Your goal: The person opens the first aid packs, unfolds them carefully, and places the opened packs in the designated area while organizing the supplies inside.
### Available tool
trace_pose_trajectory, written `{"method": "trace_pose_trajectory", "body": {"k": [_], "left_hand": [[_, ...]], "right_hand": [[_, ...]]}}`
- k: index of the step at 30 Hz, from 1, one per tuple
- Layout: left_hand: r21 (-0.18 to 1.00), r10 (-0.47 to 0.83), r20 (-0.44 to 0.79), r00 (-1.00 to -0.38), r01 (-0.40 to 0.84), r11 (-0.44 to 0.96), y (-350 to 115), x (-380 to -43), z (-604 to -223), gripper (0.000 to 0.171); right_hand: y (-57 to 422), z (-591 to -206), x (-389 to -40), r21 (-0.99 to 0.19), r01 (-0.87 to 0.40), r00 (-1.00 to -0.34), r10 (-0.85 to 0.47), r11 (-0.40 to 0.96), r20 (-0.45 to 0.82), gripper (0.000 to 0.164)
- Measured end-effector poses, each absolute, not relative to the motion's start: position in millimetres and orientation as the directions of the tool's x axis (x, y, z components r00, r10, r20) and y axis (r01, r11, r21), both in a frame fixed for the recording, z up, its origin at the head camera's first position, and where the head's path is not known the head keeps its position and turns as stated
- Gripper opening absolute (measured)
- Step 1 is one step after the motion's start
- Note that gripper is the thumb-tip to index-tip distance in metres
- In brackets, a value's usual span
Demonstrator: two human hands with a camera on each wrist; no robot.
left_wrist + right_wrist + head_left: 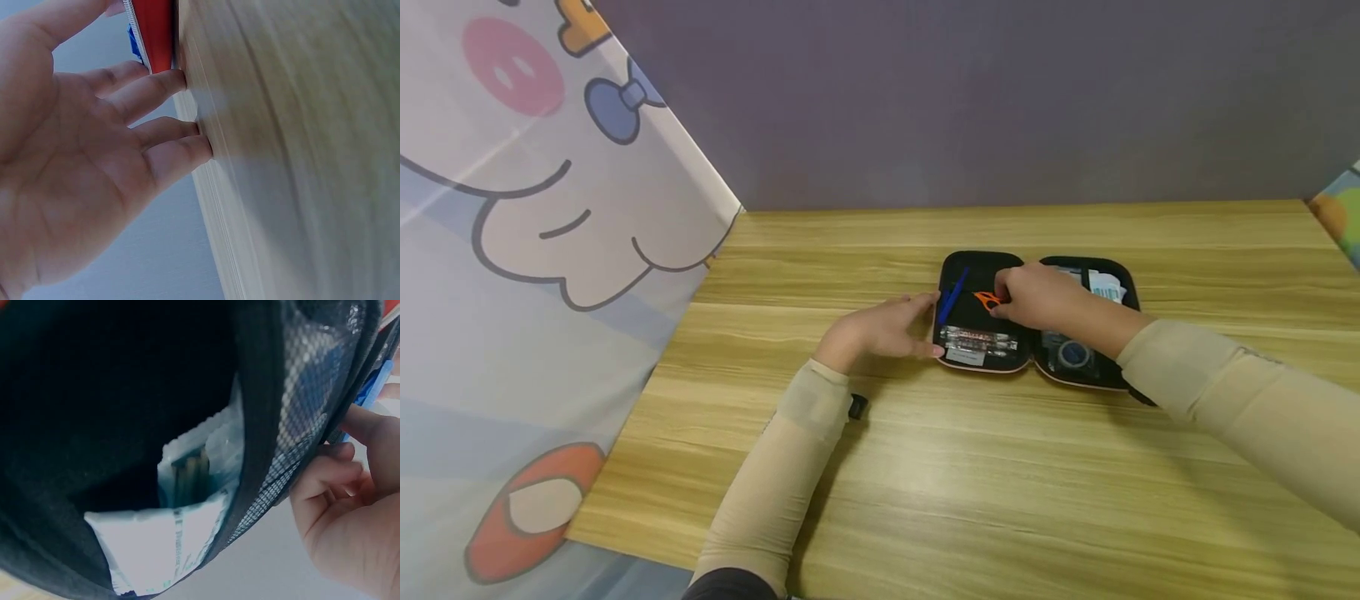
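An open zippered first-aid case (985, 367), black inside with a red outer side (156, 31), lies on the table. My right hand (1041, 296) reaches over its middle and pinches the orange-handled scissors (987, 300) in the left half; its fingers partly hide them. Beside the scissors are blue tweezers (953, 296). My left hand (887, 331) rests at the case's left edge, thumb and fingers spread, with several fingertips on the tabletop in the left wrist view.
Several clear-wrapped sticks (977, 339) lie low in the left half. The right half holds white packets (1105, 286) and a round roll (1073, 354) behind mesh. A small black object (857, 407) is by the left forearm. A grey panel (970, 108) stands behind the table.
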State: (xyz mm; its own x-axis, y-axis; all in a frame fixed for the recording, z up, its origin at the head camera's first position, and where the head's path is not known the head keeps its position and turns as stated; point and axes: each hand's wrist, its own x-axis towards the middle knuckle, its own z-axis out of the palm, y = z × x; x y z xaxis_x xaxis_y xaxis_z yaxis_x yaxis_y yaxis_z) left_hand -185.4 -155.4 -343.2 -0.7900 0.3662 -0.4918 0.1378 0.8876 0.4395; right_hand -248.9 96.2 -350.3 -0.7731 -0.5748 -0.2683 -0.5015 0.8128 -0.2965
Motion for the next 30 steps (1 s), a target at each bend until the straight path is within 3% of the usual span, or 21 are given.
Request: {"method": "trace_pose_trajectory", "body": {"k": [14, 23, 25, 30], "left_hand": [[0.456, 0.378, -0.473, -0.796, 0.146, 0.878, -155.8, -184.6, -347.7, 0.102], [0.457, 0.382, -0.481, -0.789, 0.146, 0.878, -155.5, -184.6, -347.2, 0.101], [0.458, 0.382, -0.482, -0.788, 0.146, 0.877, -155.4, -184.6, -346.5, 0.100], [0.459, 0.379, -0.491, -0.785, 0.137, 0.878, -155.1, -184.6, -344.9, 0.101]], "right_hand": [[88.0, -357.3, -267.2, -0.288, -0.477, -0.789, -0.549, 0.831, -0.275, 0.034], [91.9, -351.4, -262.8, -0.463, -0.423, -0.789, -0.568, 0.779, -0.236, 0.023], [88.6, -349.0, -259.5, -0.493, -0.467, -0.763, -0.616, 0.734, -0.194, 0.025], [75.4, -348.4, -250.5, -0.457, -0.620, -0.641, -0.748, 0.638, -0.173, 0.048]]}}
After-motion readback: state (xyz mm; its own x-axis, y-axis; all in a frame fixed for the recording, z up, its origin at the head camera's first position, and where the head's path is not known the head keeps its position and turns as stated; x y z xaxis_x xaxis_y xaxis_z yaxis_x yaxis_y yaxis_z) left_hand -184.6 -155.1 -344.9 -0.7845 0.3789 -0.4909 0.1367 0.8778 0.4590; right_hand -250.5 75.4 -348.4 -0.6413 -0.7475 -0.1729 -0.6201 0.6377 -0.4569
